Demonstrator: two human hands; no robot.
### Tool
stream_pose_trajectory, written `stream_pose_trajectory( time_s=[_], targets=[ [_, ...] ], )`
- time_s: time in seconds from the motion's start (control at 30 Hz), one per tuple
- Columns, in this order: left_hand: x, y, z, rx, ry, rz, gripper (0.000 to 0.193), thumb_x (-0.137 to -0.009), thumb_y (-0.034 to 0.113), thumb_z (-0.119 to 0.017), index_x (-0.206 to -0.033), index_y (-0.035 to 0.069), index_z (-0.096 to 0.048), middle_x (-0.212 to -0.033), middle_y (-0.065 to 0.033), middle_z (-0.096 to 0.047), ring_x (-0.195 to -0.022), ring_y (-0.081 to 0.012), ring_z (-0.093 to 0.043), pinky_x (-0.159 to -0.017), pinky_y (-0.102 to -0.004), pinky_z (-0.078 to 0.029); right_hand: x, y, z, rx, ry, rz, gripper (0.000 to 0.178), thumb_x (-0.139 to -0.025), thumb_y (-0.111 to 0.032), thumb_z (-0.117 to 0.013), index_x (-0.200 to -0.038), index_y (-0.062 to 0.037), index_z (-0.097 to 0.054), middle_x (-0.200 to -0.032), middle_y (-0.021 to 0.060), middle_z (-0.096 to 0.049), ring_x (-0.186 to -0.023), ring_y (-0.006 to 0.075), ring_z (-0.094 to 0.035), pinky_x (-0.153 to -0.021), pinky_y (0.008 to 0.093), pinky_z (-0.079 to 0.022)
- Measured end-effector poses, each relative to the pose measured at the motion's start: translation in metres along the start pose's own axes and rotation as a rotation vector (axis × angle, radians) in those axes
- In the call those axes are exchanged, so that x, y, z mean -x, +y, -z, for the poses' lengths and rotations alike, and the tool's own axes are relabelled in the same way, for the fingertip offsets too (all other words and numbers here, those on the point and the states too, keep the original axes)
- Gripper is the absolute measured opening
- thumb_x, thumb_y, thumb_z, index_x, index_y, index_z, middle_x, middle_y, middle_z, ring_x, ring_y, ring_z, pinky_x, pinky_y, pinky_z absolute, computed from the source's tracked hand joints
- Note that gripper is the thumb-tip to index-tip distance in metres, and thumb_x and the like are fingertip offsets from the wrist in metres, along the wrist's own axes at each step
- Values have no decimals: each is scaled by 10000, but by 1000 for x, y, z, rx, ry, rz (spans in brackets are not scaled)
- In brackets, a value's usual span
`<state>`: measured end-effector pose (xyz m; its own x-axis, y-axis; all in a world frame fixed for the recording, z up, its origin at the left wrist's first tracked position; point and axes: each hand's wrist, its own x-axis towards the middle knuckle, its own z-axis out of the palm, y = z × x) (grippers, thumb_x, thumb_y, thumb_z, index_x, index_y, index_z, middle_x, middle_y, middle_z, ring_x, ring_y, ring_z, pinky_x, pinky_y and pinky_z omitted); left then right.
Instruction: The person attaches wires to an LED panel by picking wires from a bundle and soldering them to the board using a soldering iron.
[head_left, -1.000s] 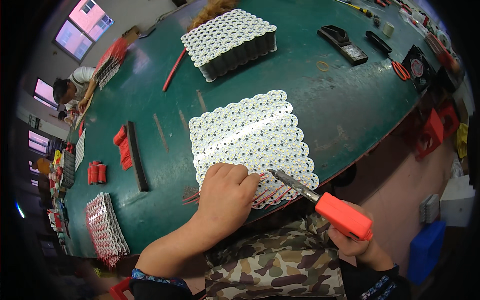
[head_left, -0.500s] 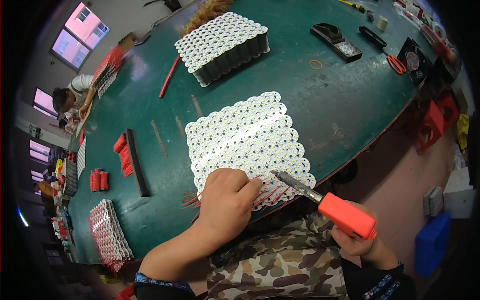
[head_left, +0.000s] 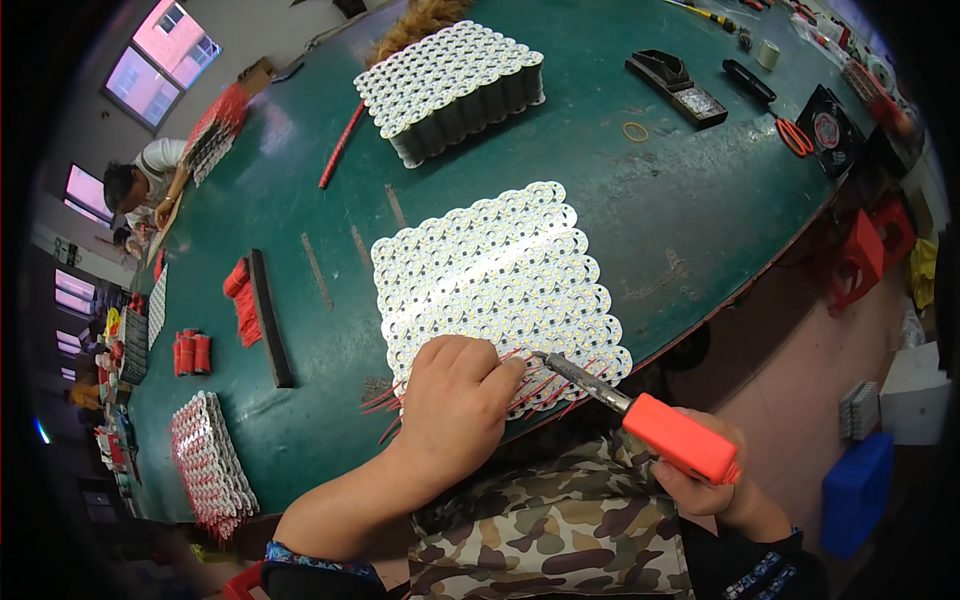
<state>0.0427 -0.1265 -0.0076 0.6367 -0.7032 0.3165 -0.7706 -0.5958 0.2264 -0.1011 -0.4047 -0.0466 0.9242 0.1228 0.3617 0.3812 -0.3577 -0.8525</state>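
A white panel of round LED boards (head_left: 490, 265) lies flat on the green table, with thin red wires (head_left: 565, 380) along its near edge. My left hand (head_left: 455, 395) rests on that edge, its thumb and fingers pinched around a red wire that peeks out by the fingertips. From the right, my right hand (head_left: 700, 490) grips the red handle of a soldering iron (head_left: 680, 438). The iron's dark tip points left and meets the panel close beside my left fingertips. Whether it touches the wire is too small to tell.
A thick stack of similar white panels (head_left: 450, 80) stands at the back. Left of me are a dark bar (head_left: 270, 320), red wire bundles (head_left: 192, 353) and another wired stack (head_left: 210, 460). A black tray (head_left: 675, 90) lies far right. A person (head_left: 155, 185) works at the far left.
The soldering iron has shifted left and slightly down, bringing its tip to my left fingertips. My left hand stays in place on the panel. The whole view has turned slightly.
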Motion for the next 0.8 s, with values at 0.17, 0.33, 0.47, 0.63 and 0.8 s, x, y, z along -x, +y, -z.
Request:
stream_pose_trajectory(
  time_s=[0.17, 0.33, 0.47, 0.63, 0.8],
  targets=[
    [-2, 2, 1, -5, -14, 6, 270, -718, 16, -708, -980, 84, -719, -843, -52, -624, -825, -286, -627, -772, -441, -474, -3, -9, 4, 72, -26, -6, 597, -752, -31, -823, -1292, 47, -582, -1048, 210, -749, -826, 330, -772, -741, 393, -619],
    [-2, 2, 2, -13, -21, 14, 253, -723, 12, -702, -964, 83, -721, -839, -54, -623, -827, -289, -626, -784, -441, -477, -8, -15, 4, 88, -27, 6, 588, -753, -19, -816, -1289, 36, -582, -1049, 212, -747, -830, 333, -772, -750, 392, -618],
    [-2, 2, 3, -13, -19, 24, 240, -733, 15, -703, -962, 84, -722, -836, -56, -624, -829, -289, -627, -783, -440, -478, -12, -15, 10, 40, -70, -45, 549, -756, -35, -804, -1262, 47, -606, -1025, 186, -746, -803, 322, -759, -742, 387, -614],
    [-3, 3, 3, -15, -30, 26, 217, -750, 22, -705, -957, 83, -721, -838, -57, -628, -840, -288, -627, -785, -437, -478, 4, -6, 12, 137, -7, 16, 522, -751, -53, -797, -1234, 53, -629, -1023, 176, -741, -811, 308, -746, -741, 384, -606],
    [-3, 4, 2, -23, -37, 22, 239, -730, 15, -702, -958, 86, -721, -845, -53, -631, -842, -287, -627, -787, -438, -478, 5, -4, 11, 85, -11, -40, 540, -742, -52, -809, -1235, 67, -622, -1010, 175, -750, -792, 305, -753, -719, 384, -607]
  ],
)
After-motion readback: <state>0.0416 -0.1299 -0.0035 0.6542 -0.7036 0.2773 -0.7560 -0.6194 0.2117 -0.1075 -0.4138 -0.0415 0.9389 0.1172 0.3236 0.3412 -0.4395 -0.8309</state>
